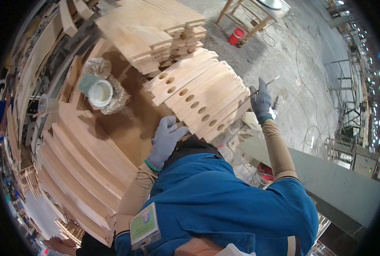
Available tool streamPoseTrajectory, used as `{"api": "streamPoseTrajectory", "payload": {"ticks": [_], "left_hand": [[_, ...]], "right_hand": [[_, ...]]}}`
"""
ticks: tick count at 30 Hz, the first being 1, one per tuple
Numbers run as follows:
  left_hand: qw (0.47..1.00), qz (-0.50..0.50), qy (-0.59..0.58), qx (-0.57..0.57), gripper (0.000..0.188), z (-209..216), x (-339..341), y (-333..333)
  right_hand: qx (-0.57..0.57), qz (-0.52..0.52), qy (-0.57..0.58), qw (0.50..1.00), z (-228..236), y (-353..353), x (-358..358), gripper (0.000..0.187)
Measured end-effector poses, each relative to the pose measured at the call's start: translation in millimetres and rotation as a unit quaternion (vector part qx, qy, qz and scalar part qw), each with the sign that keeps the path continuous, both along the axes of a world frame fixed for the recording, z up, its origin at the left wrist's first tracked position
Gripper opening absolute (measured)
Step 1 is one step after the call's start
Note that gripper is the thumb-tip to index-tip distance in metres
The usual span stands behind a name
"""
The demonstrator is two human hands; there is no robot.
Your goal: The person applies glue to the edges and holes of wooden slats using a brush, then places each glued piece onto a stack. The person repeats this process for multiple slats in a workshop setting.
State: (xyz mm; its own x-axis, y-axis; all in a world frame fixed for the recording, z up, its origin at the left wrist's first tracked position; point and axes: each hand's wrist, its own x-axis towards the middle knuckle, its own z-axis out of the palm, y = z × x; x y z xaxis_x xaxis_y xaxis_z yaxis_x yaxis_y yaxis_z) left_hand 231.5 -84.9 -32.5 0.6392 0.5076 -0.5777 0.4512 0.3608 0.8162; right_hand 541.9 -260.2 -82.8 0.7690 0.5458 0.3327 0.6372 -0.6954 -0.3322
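Nearby, white tub [100, 93], stacked drilled boards [198, 96], red bucket [236, 36], curved planks [85, 153]

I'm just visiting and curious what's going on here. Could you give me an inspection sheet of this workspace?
Surface: brown workbench, crowded with timber.
Job's things: row of wooden slats with oval holes, leaning side by side; thin brush-like stick.
Clutter: white tub beside a crumpled plastic bag; stacked boards; curved wooden pieces.
Grippers: left hand, grey-gloved, rests at the slats' near ends; right hand, grey-gloved, holds the stick.
Cables: loose cords lie across the concrete floor.
Surroundings: red bucket under a wooden frame; metal racks to the right.
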Motion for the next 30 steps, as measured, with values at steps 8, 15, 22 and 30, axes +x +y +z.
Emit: {"api": "streamPoseTrajectory", "payload": {"ticks": [8,15,22,30], "left_hand": [[0.919,-0.176,0.026,0.351,0.06,1,6,-43],[0.936,-0.174,-0.022,0.306,0.061,5,11,-56],[0.893,-0.16,-0.141,0.397,0.081,22,27,-51],[0.945,0.104,-0.292,0.104,0.088,75,-31,13]], "right_hand": [[0.211,-0.12,0.467,0.85,-40,-39,7,0.05],[0.326,-0.087,0.597,0.728,-19,-60,10,0.048],[0.152,0.1,0.253,0.95,146,27,-76,0.081],[0.403,0.425,0.438,0.683,188,142,-159,0.06]]}}
